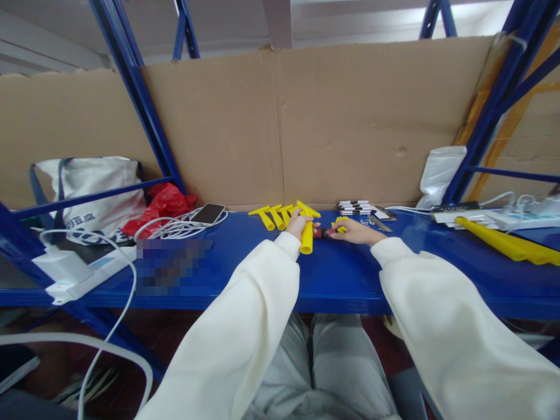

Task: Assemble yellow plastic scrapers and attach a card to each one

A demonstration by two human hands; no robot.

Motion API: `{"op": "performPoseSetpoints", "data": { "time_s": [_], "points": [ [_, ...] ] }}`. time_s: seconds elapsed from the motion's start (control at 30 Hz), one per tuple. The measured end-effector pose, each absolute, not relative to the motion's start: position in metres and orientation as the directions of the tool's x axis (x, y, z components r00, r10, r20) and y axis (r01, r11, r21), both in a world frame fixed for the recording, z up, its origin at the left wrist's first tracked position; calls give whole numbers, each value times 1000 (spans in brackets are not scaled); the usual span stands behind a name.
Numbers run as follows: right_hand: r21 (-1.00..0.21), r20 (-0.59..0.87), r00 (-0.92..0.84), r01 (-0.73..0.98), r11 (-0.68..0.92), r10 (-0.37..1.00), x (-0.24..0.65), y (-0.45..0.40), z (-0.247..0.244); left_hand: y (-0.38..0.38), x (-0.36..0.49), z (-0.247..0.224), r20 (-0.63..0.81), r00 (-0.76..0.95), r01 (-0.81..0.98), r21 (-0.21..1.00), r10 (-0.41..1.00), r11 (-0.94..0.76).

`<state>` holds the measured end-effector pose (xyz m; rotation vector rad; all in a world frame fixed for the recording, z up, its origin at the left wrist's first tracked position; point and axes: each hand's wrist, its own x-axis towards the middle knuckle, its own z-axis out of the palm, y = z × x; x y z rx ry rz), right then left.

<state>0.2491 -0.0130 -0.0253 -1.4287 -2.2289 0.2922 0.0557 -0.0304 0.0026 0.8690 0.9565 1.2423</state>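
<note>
My left hand [297, 223] is closed around a yellow T-shaped plastic tube [307, 240], its round end tilted toward me above the blue tabletop. Close by on the right, my right hand [356, 231] has its fingers closed on a small red-and-black tool [324, 233] that points at the tube; the tool's exact kind is too small to make out. Small yellow pieces [340, 223] lie just behind the right fingers. Several more yellow T-shaped tubes [266, 218] rest in a row left of my left hand.
A phone [209, 214] lies on white cables at left, near a red plastic bag [161, 207], a cloth bag [98, 186] and a power strip [91, 277]. Black-and-white packets [355, 207] sit behind my right hand. Long yellow tubes [503, 242] lie at right. Cardboard [341, 116] walls the back.
</note>
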Motion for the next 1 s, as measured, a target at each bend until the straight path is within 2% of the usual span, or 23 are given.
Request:
{"op": "performPoseSetpoints", "data": {
  "time_s": [0.37,1.0],
  "points": [
    [-445,273,-423,741,503,864,252,-7,-33,-29,56,1,-93,58,-384,917,994,109],
    [-486,279,-446,698,526,850,248,-4,-36,-26,56,-1,-90,80,-348,931,993,112]
  ]
}}
